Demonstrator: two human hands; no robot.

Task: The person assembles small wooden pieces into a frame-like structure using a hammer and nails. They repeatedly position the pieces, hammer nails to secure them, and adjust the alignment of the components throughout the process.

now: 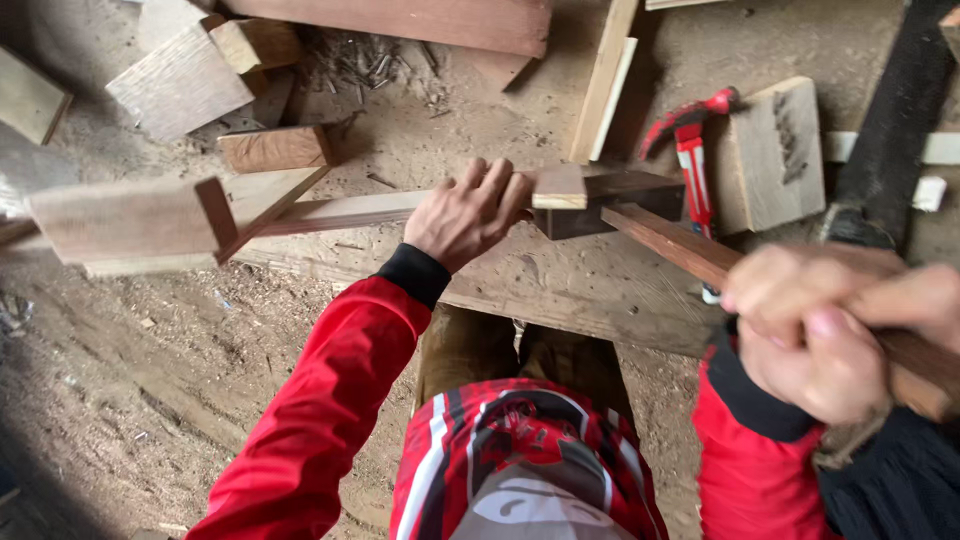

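My left hand [468, 212] lies over a long pale wooden strip [340, 212] on a wide plank [560, 290], its fingers curled over the strip next to a small joined block [590, 200]. Leftward the strip runs to a wooden piece with a dark cross bar [130, 222]. My right hand [815, 335], blurred at the right, grips a reddish-brown wooden stick [665, 240]. The stick's far end reaches the joined block. Both sleeves are red with black cuffs.
A red hammer [690, 150] lies beside a pale square board [770, 150]. A heap of nails [375, 65] and several wood offcuts [180, 85] sit at the back left. A dark bar [895, 130] slants at the right. Sawdust covers the ground [150, 370].
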